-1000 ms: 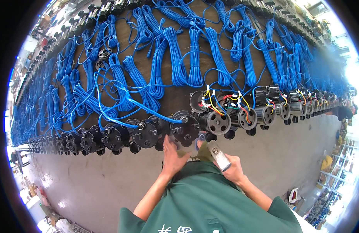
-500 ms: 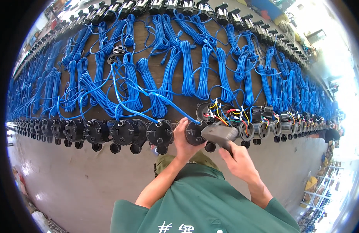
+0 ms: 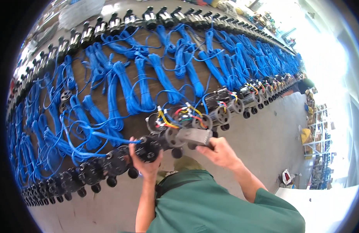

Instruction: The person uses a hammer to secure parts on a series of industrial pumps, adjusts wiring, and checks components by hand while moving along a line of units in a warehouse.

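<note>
Along the near edge of the bench (image 3: 109, 83) runs a row of black motors (image 3: 92, 171), each with a coil of blue cable (image 3: 121, 89) lying behind it toward the far edge. The left hand (image 3: 146, 165) cups one black motor (image 3: 150, 147) in this row from below, its fingers (image 3: 133, 149) curled up around the round body and clamped on it. Just to the right of that motor, touching or nearly touching the next unit, the right hand (image 3: 220, 153) holds a grey power tool (image 3: 193, 136), fingers wrapped tight around its rear. The tool's long axis runs roughly along the bench edge, pointing left toward the gripped motor. Its tip is hidden among the motors, so contact cannot be told. The left hand is thus on the motor itself, while the right hand stands off by the length of the tool. Behind the tool lies an open unit with yellow, red and green wires (image 3: 179, 116) showing.

Against the frame half a second earlier, both hands sit lower and further right in the view, the row tilts upward to the right, and the tool lies flatter along the edge. The left hand has kept its grip on a motor.
</note>
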The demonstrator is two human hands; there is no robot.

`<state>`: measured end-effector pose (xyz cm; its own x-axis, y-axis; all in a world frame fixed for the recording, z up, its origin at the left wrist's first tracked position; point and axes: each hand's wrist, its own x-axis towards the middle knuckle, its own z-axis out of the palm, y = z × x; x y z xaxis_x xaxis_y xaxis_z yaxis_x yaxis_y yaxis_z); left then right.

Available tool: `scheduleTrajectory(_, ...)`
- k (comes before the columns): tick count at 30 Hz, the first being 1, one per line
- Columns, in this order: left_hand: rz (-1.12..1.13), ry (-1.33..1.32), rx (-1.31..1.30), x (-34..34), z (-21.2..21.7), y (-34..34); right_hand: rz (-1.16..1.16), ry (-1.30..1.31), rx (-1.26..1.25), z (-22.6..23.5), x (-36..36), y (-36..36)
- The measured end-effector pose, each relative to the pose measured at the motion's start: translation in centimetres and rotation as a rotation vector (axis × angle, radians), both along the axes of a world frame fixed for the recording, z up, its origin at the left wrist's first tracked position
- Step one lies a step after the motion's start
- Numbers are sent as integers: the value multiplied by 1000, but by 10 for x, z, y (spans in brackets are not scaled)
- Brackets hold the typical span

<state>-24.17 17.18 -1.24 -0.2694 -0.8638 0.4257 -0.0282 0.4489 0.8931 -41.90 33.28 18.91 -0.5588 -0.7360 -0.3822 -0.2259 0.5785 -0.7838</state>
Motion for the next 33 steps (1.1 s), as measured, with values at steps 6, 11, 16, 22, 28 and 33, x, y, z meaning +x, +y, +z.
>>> scheduleTrajectory(6, 359, -111, -319, -6, 35, 47, -318, 825, 178, -70, -162, 126)
scheduleTrajectory(11, -18, -340, -279, -106, 88, 38, -448, 822, 73, -142, -244, 194)
scheduleTrajectory(16, -119, -1250, 251, -165, 18, -86, -308, 876, 93, -137, -257, 190)
scheduleTrajectory(22, -357, -1286, 687, -155, -35, -144, 23, 574, -451, -91, -203, 33)
scheduleTrajectory(28, -296, -1454, 29, -202, 2, -145, 588, -54, -51, -183, -224, -131)
scheduleTrajectory(33, -206, -1132, -333, -167, 79, -117, 635, 308, 177, -166, -227, -127)
